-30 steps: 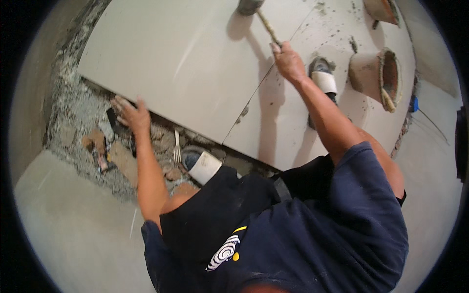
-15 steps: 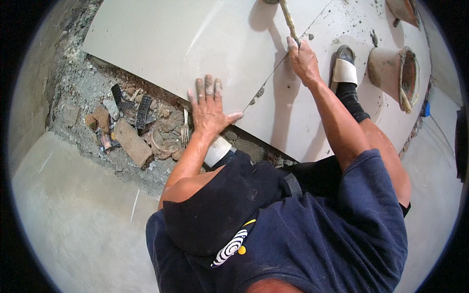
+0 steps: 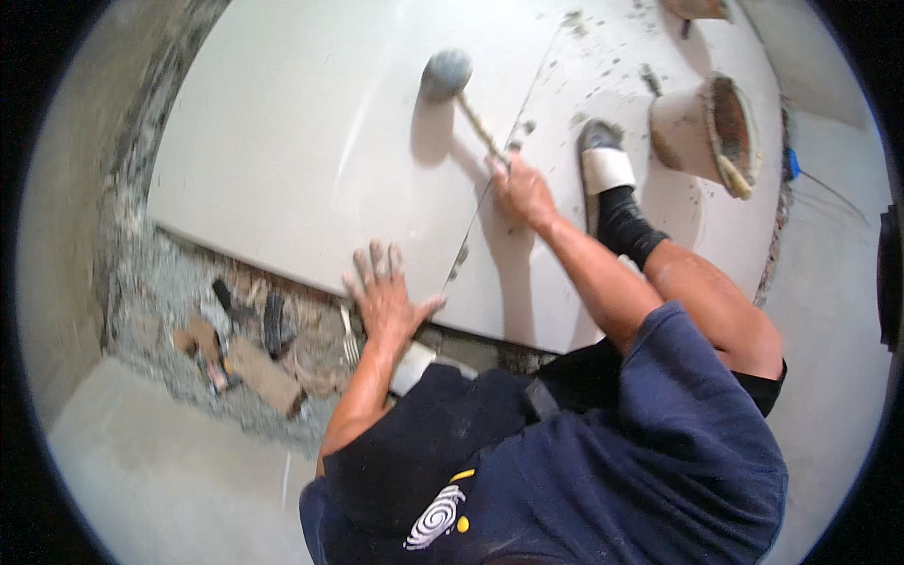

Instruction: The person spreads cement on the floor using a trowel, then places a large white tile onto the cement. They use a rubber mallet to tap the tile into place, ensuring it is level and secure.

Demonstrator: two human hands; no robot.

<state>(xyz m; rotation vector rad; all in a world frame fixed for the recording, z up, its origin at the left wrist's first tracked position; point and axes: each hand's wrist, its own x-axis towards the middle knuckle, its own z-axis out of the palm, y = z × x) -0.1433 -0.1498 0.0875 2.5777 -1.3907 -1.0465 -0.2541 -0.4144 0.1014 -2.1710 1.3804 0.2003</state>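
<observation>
My right hand [image 3: 523, 196] is closed round the wooden handle of a rubber mallet [image 3: 450, 73], whose dark round head is over the large pale tile [image 3: 273, 122] at the upper left. My left hand [image 3: 382, 306] lies with fingers spread on that tile's lower edge, beside the joint with the tile [image 3: 678, 235] to its right. A fork [image 3: 347, 339] lies in the rubble just left of my left hand. My foot in a white-strapped sandal [image 3: 610, 171] is on the right tile.
A mortar-stained bucket [image 3: 692, 132] stands at the right, another container [image 3: 695, 11] above it. Rubble with broken pieces [image 3: 264, 372] fills the strip below the tile. A blue object with a thin cord [image 3: 791, 165] lies at the far right. A wall [image 3: 66, 207] runs along the left.
My left hand has moved right from the gap onto the tile edge, fingers spread. The mallet head, near or past the top rim earlier, now shows lower in the view.
</observation>
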